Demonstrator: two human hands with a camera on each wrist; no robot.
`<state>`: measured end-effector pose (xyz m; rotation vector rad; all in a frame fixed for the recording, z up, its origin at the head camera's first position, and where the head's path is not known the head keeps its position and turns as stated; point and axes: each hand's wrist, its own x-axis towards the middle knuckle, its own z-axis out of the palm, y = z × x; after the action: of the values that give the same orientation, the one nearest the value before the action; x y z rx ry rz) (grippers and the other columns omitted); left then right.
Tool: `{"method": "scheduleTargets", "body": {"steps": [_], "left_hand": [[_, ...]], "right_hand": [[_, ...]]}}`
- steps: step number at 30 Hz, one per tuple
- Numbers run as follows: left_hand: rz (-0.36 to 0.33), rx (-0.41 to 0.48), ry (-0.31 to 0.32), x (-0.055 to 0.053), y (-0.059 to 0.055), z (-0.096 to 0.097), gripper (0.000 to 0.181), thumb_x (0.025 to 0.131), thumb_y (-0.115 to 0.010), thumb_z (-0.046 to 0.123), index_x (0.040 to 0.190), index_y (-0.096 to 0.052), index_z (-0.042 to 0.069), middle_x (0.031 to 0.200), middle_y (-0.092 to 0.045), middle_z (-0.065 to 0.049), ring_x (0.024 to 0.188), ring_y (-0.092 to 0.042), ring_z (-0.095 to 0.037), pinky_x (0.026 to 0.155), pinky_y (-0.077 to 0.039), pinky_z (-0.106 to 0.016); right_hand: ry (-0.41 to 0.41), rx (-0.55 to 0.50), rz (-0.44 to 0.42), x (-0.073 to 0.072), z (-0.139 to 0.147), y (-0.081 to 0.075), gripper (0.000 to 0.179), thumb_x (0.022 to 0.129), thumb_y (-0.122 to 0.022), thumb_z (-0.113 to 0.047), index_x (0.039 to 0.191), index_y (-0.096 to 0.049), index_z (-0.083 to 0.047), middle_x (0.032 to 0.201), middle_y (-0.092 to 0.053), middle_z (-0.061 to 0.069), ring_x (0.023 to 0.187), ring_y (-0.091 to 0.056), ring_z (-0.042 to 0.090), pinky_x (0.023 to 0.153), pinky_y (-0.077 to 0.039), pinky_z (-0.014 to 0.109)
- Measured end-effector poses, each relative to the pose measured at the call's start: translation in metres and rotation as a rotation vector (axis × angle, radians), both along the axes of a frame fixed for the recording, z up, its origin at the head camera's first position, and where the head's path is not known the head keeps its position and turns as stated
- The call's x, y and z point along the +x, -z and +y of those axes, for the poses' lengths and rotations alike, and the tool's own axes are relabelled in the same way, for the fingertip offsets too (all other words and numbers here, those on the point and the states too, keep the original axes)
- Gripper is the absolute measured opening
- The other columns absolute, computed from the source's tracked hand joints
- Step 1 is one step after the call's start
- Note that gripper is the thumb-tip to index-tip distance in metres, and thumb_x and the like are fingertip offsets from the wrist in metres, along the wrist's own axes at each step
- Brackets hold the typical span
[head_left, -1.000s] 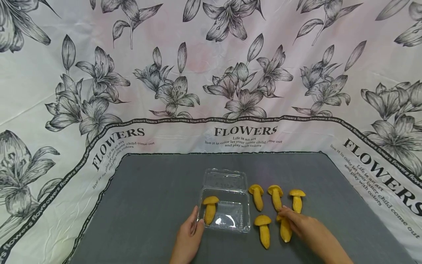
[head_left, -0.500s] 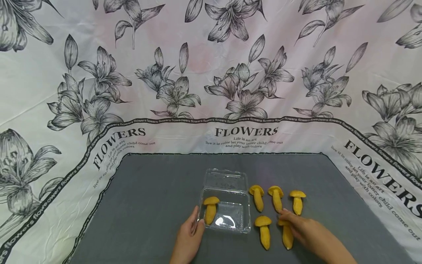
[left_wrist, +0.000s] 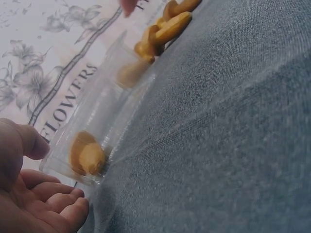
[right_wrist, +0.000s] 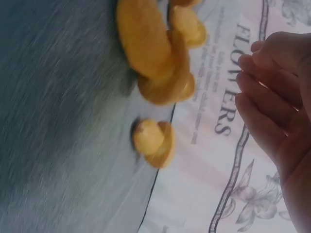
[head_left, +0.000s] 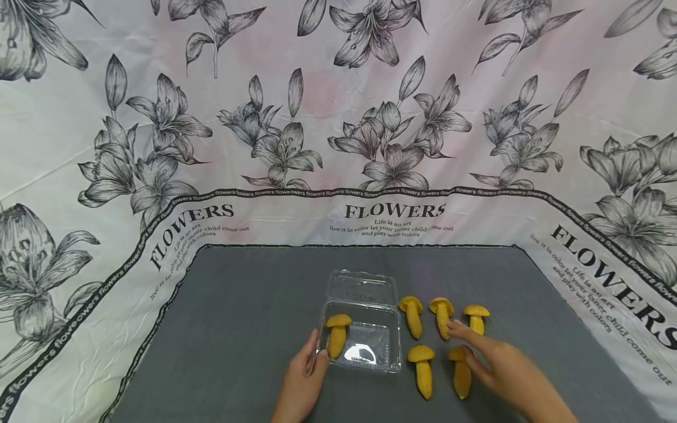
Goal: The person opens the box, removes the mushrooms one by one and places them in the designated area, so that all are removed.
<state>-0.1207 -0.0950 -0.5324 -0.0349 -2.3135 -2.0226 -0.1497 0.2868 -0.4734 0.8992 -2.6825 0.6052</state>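
Note:
My left hand (head_left: 301,379) holds the left side of a clear plastic clamshell box (head_left: 394,346), its thumb at the rim. The box lid (head_left: 362,288) lies folded back. Inside, along the left wall, is one yellow mushroom (head_left: 337,338). In the left wrist view the thumb and curled fingers (left_wrist: 60,196) flank the box's corner. My right hand (head_left: 499,358) hovers over the front-right mushroom (head_left: 462,376) with thumb and fingers apart. The right wrist view shows that hand (right_wrist: 272,92) holding nothing, its fingers loosely extended above the mushrooms.
Another mushroom (head_left: 423,373) lies in the front row, right of the box. Behind are three more: a left one (head_left: 412,317), a middle one (head_left: 442,316) and a right one (head_left: 476,317). A grey tabletop (head_left: 238,329) meets a flower-printed cloth (head_left: 296,217) at the back.
My right hand has let go of the front-right mushroom and lifted, its fingers spreading. That mushroom has shifted slightly right and nearer me. My left hand and the box keep their places.

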Motion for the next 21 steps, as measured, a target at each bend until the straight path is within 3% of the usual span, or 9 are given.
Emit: {"method": "scheduleTargets", "body": {"steps": [6, 11, 14, 17, 21], "left_hand": [[0.03, 0.022, 0.012, 0.0, 0.002, 0.001, 0.058, 0.109, -0.06, 0.01, 0.154, -0.037, -0.018, 0.162, -0.035, -0.034, 0.148, -0.037, -0.046, 0.117, -0.04, -0.046], [0.043, 0.043, 0.007, -0.001, 0.003, 0.002, 0.058, 0.109, -0.06, 0.008, 0.154, -0.036, -0.018, 0.162, -0.034, -0.033, 0.149, -0.035, -0.045, 0.118, -0.038, -0.045], [0.04, 0.034, 0.007, -0.002, 0.002, 0.004, 0.058, 0.108, -0.061, 0.01, 0.154, -0.037, -0.017, 0.162, -0.035, -0.033, 0.149, -0.037, -0.045, 0.117, -0.04, -0.044], [0.03, 0.028, 0.009, -0.002, 0.002, 0.005, 0.058, 0.108, -0.061, 0.01, 0.155, -0.037, -0.016, 0.162, -0.035, -0.033, 0.148, -0.037, -0.045, 0.117, -0.04, -0.044], [0.012, 0.022, 0.0, -0.001, 0.002, 0.004, 0.058, 0.108, -0.061, 0.009, 0.155, -0.037, -0.016, 0.162, -0.035, -0.033, 0.148, -0.039, -0.046, 0.116, -0.041, -0.045]], "right_hand": [[-0.023, -0.029, 0.083, -0.003, -0.022, -0.007, 0.077, 0.083, -0.083, 0.009, 0.148, -0.061, -0.024, 0.12, -0.078, 0.0, 0.052, -0.022, -0.014, 0.045, -0.032, 0.012], [-0.043, -0.031, 0.088, -0.011, -0.044, -0.017, 0.071, 0.089, -0.081, 0.003, 0.15, -0.06, -0.026, 0.13, -0.075, 0.001, 0.054, -0.031, -0.012, 0.047, -0.035, 0.013], [-0.074, -0.048, 0.092, -0.016, -0.056, -0.02, 0.071, 0.089, -0.08, 0.004, 0.151, -0.059, -0.024, 0.115, -0.077, -0.004, 0.054, -0.032, -0.012, 0.048, -0.036, 0.012], [-0.122, -0.063, 0.089, -0.022, -0.068, -0.02, 0.072, 0.089, -0.08, 0.006, 0.152, -0.057, -0.02, 0.121, -0.075, -0.002, 0.052, -0.03, -0.014, 0.049, -0.038, 0.008], [-0.148, -0.057, 0.035, -0.026, -0.084, -0.022, 0.072, 0.093, -0.078, 0.002, 0.157, -0.051, -0.017, 0.157, -0.056, 0.008, 0.05, -0.031, -0.013, 0.049, -0.041, 0.009]]}}
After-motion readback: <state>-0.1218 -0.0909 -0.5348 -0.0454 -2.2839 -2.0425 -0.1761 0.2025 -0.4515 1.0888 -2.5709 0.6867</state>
